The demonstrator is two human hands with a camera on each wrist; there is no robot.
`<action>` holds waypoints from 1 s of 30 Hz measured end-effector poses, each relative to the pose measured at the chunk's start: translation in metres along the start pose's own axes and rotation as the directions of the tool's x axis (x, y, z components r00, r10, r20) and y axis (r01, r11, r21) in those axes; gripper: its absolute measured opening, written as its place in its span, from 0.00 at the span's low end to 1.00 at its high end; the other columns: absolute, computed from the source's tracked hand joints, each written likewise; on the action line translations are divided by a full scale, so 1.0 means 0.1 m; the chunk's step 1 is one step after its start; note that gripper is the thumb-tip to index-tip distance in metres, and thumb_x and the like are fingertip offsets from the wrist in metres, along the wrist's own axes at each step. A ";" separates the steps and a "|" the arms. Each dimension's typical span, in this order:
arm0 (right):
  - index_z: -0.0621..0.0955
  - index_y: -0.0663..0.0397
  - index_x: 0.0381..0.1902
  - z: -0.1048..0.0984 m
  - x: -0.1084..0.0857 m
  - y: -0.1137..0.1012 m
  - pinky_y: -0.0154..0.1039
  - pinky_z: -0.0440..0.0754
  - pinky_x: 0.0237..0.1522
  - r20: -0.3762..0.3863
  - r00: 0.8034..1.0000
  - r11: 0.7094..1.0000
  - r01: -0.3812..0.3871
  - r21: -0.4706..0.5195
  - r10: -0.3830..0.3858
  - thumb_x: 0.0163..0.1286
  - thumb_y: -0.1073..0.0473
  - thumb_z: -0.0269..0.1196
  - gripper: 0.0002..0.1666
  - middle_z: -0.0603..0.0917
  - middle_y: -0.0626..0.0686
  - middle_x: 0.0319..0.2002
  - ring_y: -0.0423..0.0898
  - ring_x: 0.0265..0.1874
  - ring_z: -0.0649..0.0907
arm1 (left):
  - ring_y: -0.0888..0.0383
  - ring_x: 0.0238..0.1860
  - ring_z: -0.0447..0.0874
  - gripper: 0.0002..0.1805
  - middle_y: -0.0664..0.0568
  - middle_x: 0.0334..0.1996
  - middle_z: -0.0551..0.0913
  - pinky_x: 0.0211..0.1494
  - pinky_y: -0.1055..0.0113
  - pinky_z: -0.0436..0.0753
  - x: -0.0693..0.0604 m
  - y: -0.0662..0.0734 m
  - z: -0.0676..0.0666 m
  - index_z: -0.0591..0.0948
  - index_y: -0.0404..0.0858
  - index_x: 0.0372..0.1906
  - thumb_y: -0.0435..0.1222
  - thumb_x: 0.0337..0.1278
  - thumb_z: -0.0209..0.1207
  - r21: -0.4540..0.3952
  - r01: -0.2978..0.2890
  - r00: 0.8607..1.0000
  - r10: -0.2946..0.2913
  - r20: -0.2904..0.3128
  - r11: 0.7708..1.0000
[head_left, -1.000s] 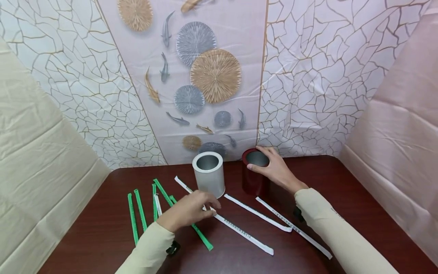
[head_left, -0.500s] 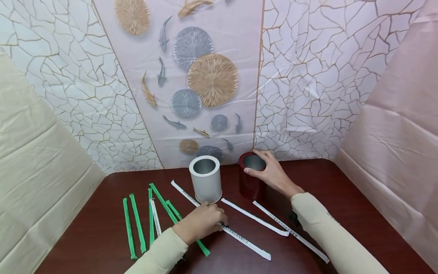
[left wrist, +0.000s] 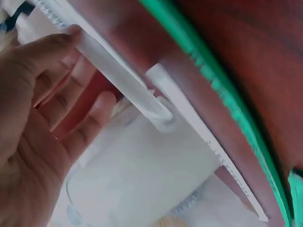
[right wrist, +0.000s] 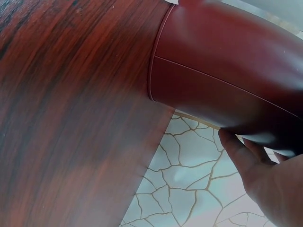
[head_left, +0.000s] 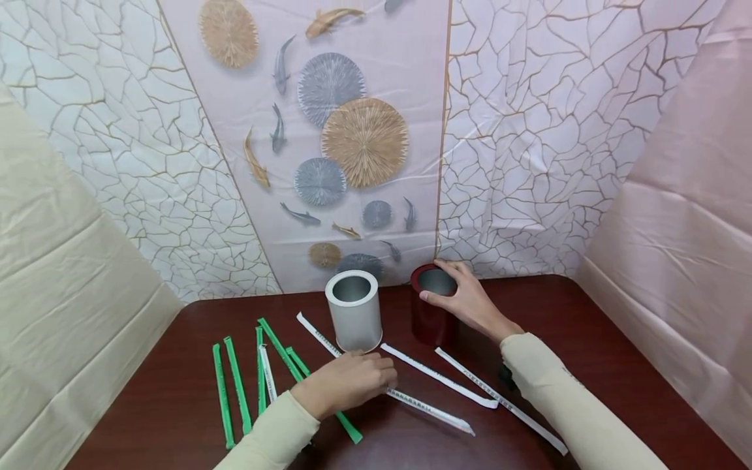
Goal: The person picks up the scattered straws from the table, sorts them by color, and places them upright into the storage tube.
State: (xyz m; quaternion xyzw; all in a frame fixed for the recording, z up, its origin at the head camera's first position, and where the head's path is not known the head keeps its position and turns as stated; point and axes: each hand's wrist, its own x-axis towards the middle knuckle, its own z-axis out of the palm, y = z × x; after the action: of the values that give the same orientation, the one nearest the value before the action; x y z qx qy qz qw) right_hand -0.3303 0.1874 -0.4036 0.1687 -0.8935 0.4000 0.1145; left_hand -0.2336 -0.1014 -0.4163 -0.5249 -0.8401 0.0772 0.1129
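Between thumb and fingertips my left hand [head_left: 349, 382] pinches a white paper-wrapped straw [head_left: 431, 411]. Its far end shows in front of the white canister [left wrist: 147, 161] in the left wrist view. Another white wrapped straw [head_left: 317, 333] lies beyond the hand, its near end hidden from the head view. My right hand [head_left: 472, 297] holds the dark red canister [head_left: 431, 326] near the top, thumb at the near rim and fingers on the far side. Both canisters stand upright, open at the top.
Several green wrapped straws [head_left: 237, 385] and a white one [head_left: 268, 372] lie to the left. Right of the left hand are two white straws, one bent at its end [head_left: 437, 375] and one straight [head_left: 505, 405]. A patterned cloth [head_left: 499, 196] hangs behind the table.
My left hand has come down and right onto the white straw and now pinches it; the straw's near end has shifted slightly. The right hand stays on the red canister.
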 end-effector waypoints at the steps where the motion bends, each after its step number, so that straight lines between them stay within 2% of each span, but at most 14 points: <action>1: 0.66 0.46 0.82 0.00 0.00 0.00 0.65 0.71 0.69 0.001 1.000 1.000 0.003 -0.003 -0.003 0.66 0.34 0.73 0.54 0.68 0.59 0.73 0.62 0.72 0.70 | 0.67 0.43 0.83 0.03 0.66 0.40 0.83 0.45 0.73 0.82 -0.02 -0.03 -0.05 0.86 0.53 0.43 0.39 0.73 0.65 -0.074 0.023 1.000 -0.024 -0.016 0.997; 3: 0.65 0.46 0.82 -0.01 0.01 0.00 0.65 0.71 0.69 -0.001 1.000 1.000 0.008 -0.008 -0.008 0.66 0.34 0.73 0.54 0.68 0.60 0.73 0.62 0.72 0.70 | 0.68 0.45 0.82 0.03 0.65 0.42 0.82 0.47 0.74 0.82 -0.05 -0.08 -0.16 0.85 0.51 0.46 0.38 0.74 0.64 -0.238 0.062 0.995 -0.078 -0.060 0.969; 6: 0.66 0.48 0.82 -0.02 0.02 0.00 0.65 0.70 0.70 -0.010 1.000 1.000 0.019 -0.011 -0.019 0.66 0.36 0.73 0.54 0.68 0.60 0.73 0.62 0.72 0.70 | 0.69 0.43 0.81 0.04 0.62 0.42 0.82 0.47 0.72 0.84 -0.05 -0.14 -0.35 0.83 0.47 0.47 0.34 0.75 0.63 -0.495 0.061 0.973 -0.162 -0.165 0.867; 9: 0.67 0.52 0.81 0.00 0.03 0.01 0.63 0.71 0.69 -0.028 0.999 1.000 0.032 -0.001 -0.032 0.66 0.38 0.74 0.53 0.70 0.60 0.71 0.61 0.70 0.71 | 0.68 0.42 0.83 0.07 0.58 0.42 0.84 0.45 0.71 0.87 -0.01 -0.16 -0.52 0.83 0.42 0.50 0.30 0.74 0.63 -0.665 -0.004 0.927 -0.247 -0.283 0.747; 10: 0.67 0.53 0.81 0.00 0.03 0.01 0.62 0.72 0.68 -0.031 0.999 1.000 0.031 0.002 -0.031 0.65 0.39 0.75 0.53 0.70 0.60 0.71 0.61 0.69 0.72 | 0.67 0.41 0.84 0.08 0.56 0.42 0.84 0.44 0.70 0.88 0.02 -0.16 -0.57 0.83 0.41 0.50 0.28 0.73 0.63 -0.705 -0.025 0.904 -0.285 -0.319 0.709; 11: 0.68 0.53 0.81 0.01 0.03 0.02 0.61 0.72 0.67 -0.033 0.999 1.000 0.030 0.004 -0.029 0.65 0.39 0.75 0.53 0.70 0.60 0.71 0.60 0.68 0.72 | 0.65 0.41 0.86 0.09 0.54 0.42 0.85 0.43 0.70 0.89 0.05 -0.16 -0.61 0.83 0.40 0.52 0.28 0.72 0.64 -0.727 -0.042 0.880 -0.320 -0.352 0.685; 13: 0.68 0.53 0.81 0.02 0.03 0.02 0.60 0.73 0.67 -0.033 0.999 1.000 0.018 0.014 -0.018 0.65 0.39 0.75 0.54 0.70 0.59 0.70 0.60 0.68 0.73 | 0.63 0.41 0.87 0.10 0.53 0.43 0.86 0.40 0.69 0.89 0.13 -0.18 -0.69 0.84 0.39 0.53 0.28 0.71 0.65 -0.750 -0.040 0.824 -0.402 -0.399 0.661; 17: 0.67 0.52 0.81 0.02 0.02 0.03 0.62 0.73 0.67 -0.031 1.000 1.000 0.001 0.025 -0.001 0.64 0.37 0.75 0.55 0.70 0.59 0.71 0.60 0.69 0.72 | 0.62 0.41 0.89 0.09 0.54 0.41 0.89 0.36 0.66 0.89 0.34 -0.26 -0.82 0.86 0.39 0.51 0.31 0.69 0.68 -0.765 0.018 0.697 -0.556 -0.452 0.644; 20: 0.67 0.53 0.81 0.02 0.01 0.02 0.62 0.73 0.67 -0.030 1.000 1.000 0.001 0.031 0.000 0.65 0.37 0.75 0.55 0.69 0.59 0.72 0.60 0.69 0.72 | 0.62 0.40 0.90 0.08 0.54 0.39 0.90 0.38 0.63 0.89 0.52 -0.34 -0.92 0.88 0.40 0.49 0.33 0.68 0.69 -0.802 0.040 0.610 -0.650 -0.453 0.596; 22: 0.67 0.52 0.81 0.03 0.01 0.02 0.61 0.73 0.67 -0.028 1.000 0.999 0.001 0.032 0.000 0.64 0.37 0.75 0.55 0.69 0.59 0.71 0.59 0.69 0.72 | 0.61 0.40 0.91 0.08 0.52 0.38 0.91 0.40 0.63 0.88 0.63 -0.39 -0.97 0.88 0.39 0.48 0.34 0.67 0.70 -0.835 0.032 0.563 -0.700 -0.439 0.549; 24: 0.68 0.52 0.81 0.04 0.02 0.01 0.59 0.74 0.66 -0.029 1.000 1.000 0.001 0.030 0.000 0.64 0.37 0.76 0.55 0.70 0.59 0.70 0.58 0.68 0.73 | 0.59 0.41 0.91 0.08 0.50 0.39 0.91 0.43 0.64 0.89 0.75 -0.45 -1.00 0.88 0.38 0.48 0.34 0.66 0.70 -0.857 0.011 0.530 -0.730 -0.431 0.514; 25: 0.68 0.52 0.81 0.04 0.02 0.01 0.58 0.74 0.65 -0.034 0.999 1.000 0.003 0.030 -0.002 0.64 0.38 0.76 0.55 0.70 0.58 0.70 0.58 0.67 0.73 | 0.57 0.41 0.92 0.09 0.48 0.40 0.91 0.44 0.64 0.89 0.81 -0.48 -1.00 0.88 0.36 0.49 0.33 0.66 0.70 -0.866 -0.002 0.520 -0.739 -0.429 0.500; 27: 0.69 0.53 0.80 0.05 0.02 0.01 0.56 0.74 0.64 -0.042 0.999 0.999 0.004 0.034 -0.003 0.63 0.39 0.76 0.54 0.71 0.58 0.69 0.57 0.66 0.74 | 0.53 0.43 0.92 0.13 0.45 0.43 0.90 0.46 0.64 0.90 0.93 -0.54 -0.99 0.86 0.34 0.53 0.30 0.66 0.69 -0.871 -0.020 0.506 -0.746 -0.432 0.491; 30: 0.69 0.53 0.80 0.05 0.01 -0.01 0.54 0.75 0.62 -0.050 0.999 0.999 -0.001 0.043 0.003 0.63 0.40 0.77 0.54 0.71 0.57 0.68 0.56 0.64 0.74 | 0.49 0.43 0.93 0.18 0.42 0.46 0.88 0.47 0.63 0.90 1.10 -0.63 -0.92 0.82 0.31 0.59 0.26 0.66 0.67 -0.865 -0.025 0.488 -0.749 -0.449 0.502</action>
State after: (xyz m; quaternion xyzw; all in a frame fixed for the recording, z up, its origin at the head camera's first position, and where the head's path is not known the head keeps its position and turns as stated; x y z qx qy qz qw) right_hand -0.3315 0.1824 -0.4055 0.1603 -0.8818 0.4232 0.1329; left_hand -0.3095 -0.0291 -0.3000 -0.2697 -0.7365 -0.5690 0.2469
